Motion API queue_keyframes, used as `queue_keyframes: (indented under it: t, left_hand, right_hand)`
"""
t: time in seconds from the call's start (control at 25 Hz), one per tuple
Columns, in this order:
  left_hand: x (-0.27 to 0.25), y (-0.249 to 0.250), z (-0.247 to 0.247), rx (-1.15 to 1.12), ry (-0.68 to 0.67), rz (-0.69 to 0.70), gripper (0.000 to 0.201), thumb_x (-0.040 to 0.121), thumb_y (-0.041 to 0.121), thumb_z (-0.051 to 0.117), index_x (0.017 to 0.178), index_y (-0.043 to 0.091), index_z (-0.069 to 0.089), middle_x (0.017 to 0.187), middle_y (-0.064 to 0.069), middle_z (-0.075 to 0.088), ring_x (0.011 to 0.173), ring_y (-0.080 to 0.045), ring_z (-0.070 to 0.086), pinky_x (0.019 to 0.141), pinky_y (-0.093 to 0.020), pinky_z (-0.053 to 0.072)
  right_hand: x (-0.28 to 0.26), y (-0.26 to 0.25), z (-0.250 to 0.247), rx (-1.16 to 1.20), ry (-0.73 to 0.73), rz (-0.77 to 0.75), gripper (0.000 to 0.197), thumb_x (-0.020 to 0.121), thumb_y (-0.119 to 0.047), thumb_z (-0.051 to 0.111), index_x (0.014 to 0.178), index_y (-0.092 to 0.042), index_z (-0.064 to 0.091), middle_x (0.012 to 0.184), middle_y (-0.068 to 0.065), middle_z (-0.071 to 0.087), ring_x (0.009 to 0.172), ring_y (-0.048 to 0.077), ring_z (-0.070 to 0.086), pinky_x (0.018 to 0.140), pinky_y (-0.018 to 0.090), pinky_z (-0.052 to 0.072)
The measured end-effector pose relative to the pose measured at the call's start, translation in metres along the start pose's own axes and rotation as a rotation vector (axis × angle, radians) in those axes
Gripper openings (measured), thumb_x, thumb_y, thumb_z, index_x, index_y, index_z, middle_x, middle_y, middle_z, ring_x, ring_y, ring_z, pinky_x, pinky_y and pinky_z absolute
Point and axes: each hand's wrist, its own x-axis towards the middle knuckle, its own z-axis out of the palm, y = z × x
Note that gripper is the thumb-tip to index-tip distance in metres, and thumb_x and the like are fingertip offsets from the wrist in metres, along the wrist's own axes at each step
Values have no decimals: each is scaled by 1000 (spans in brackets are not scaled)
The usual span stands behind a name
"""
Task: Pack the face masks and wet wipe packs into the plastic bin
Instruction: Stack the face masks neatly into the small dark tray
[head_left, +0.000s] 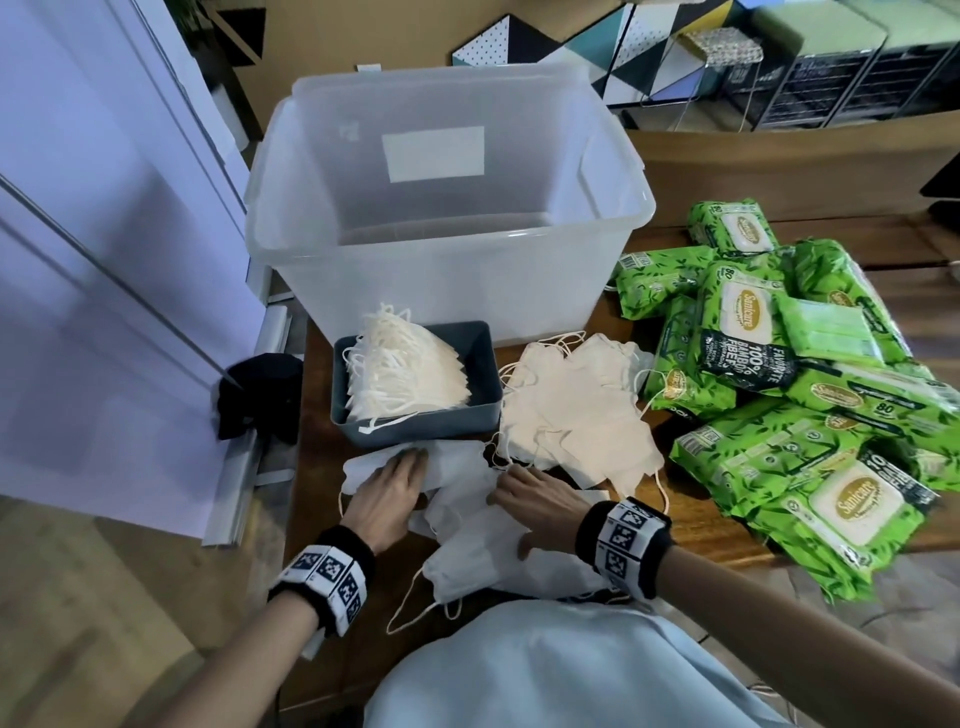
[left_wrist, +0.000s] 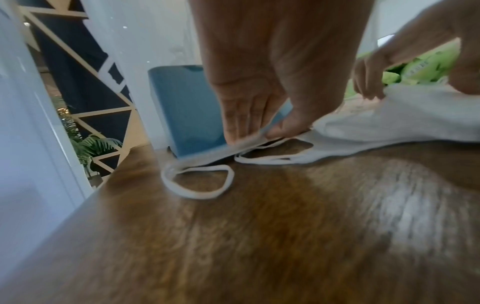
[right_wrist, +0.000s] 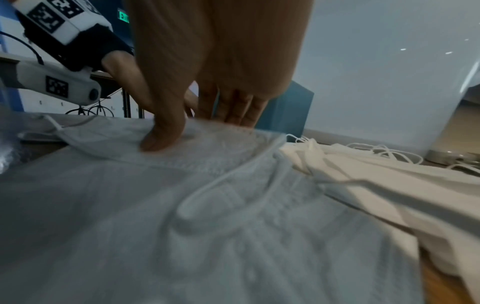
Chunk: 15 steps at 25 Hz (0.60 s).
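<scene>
A clear empty plastic bin (head_left: 441, 291) stands at the back of the wooden table. In front of it a blue-grey tray (head_left: 415, 431) holds a stack of cream face masks (head_left: 410, 369). More cream masks (head_left: 576, 415) lie loose to its right. White masks (head_left: 467, 551) are spread at the table's near edge. My left hand (head_left: 400, 467) pinches the edge of a white mask (left_wrist: 389, 123) between thumb and fingers, just in front of the tray (left_wrist: 187, 111). My right hand (head_left: 511, 483) grips the same white pile (right_wrist: 207, 226), thumb on top. Green wet wipe packs (head_left: 810, 415) are heaped at the right.
A white door panel (head_left: 104, 260) runs along the table's left edge, with a black object (head_left: 260, 395) on the floor by it. Bare wood (left_wrist: 259, 226) shows under my left wrist. Patterned boxes and shelving (head_left: 779, 78) stand behind the bin.
</scene>
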Motion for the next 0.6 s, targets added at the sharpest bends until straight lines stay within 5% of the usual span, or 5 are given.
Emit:
queue_keyframes:
  t: [0.2, 0.32, 0.4, 0.52, 0.6]
  left_hand:
    - [-7, 0, -28, -1, 141, -79, 46, 37, 1, 89, 77, 12, 70, 56, -2, 65, 42, -23, 62, 33, -23, 43]
    - [-27, 1, -44, -200, 325, -177, 29, 62, 5, 81, 76, 13, 57, 46, -1, 55, 37, -28, 56, 32, -24, 35]
    - [-42, 5, -52, -438, 401, -237, 28, 73, 7, 75, 72, 17, 48, 46, 7, 45, 38, -16, 51, 39, -18, 33]
    - [-47, 8, -57, -815, 338, -340, 12, 85, 14, 61, 84, 25, 58, 75, 10, 62, 68, -12, 58, 66, -8, 40]
    - [-40, 16, -65, -1206, 168, -411, 39, 84, 27, 53, 119, 13, 59, 113, -4, 66, 100, -23, 61, 91, -30, 47]
  right_hand:
    - [-12, 14, -13, 245, 301, 7, 30, 68, -14, 77, 88, -10, 55, 91, 9, 60, 85, 27, 56, 61, 39, 54]
    - [-27, 31, -26, 348, 307, 70, 21, 73, -12, 64, 80, -18, 45, 93, 8, 54, 83, 28, 53, 65, 39, 51]
    - [-37, 42, -32, 507, 218, 183, 21, 73, -23, 54, 76, -27, 34, 93, 9, 53, 82, 31, 53, 72, 41, 48]
    - [-50, 48, -36, 929, 193, 315, 23, 66, -25, 56, 77, -22, 37, 86, 9, 54, 77, 29, 55, 65, 36, 50]
    - [-58, 42, -40, 1234, 209, 331, 27, 67, -19, 58, 91, -17, 47, 88, 3, 52, 74, 16, 54, 59, 18, 48]
